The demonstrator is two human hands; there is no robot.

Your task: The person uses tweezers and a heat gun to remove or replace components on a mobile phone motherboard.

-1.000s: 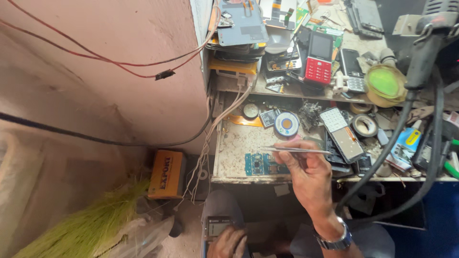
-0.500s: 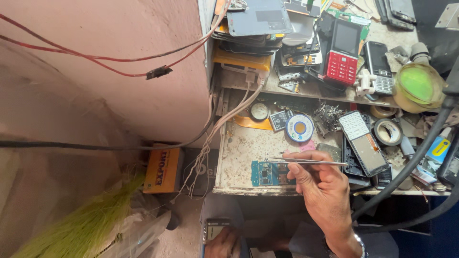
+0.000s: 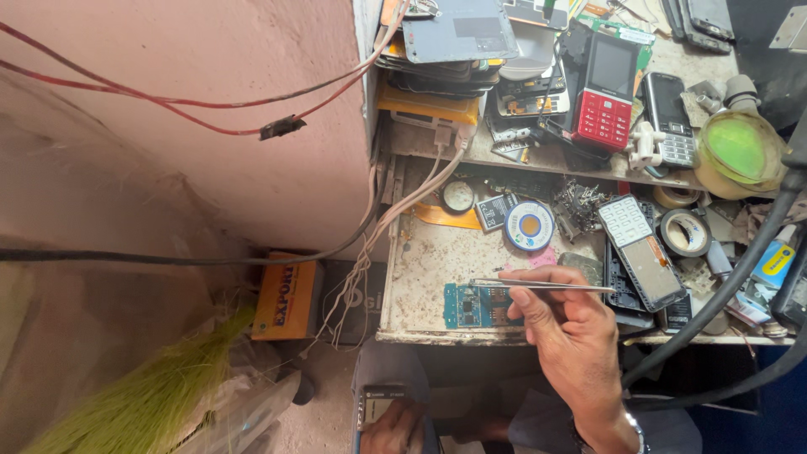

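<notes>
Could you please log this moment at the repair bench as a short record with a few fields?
Setting: cluttered workbench beside a pink wall
Right hand: holds metal tweezers level, tips pointing left
Below tweezers: blue-green circuit board lying flat on the bench
Left hand: low in the lap, holding a small phone
Nearby: round solder spool, red keypad phone, tape rolls

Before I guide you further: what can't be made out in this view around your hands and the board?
- Left hand: cut off by the bottom edge; its grip on the small phone is unclear.
- Circuit board: right end hidden behind the right hand; parts too small.
- Tweezers tips: too thin to tell if anything is pinched.
</notes>
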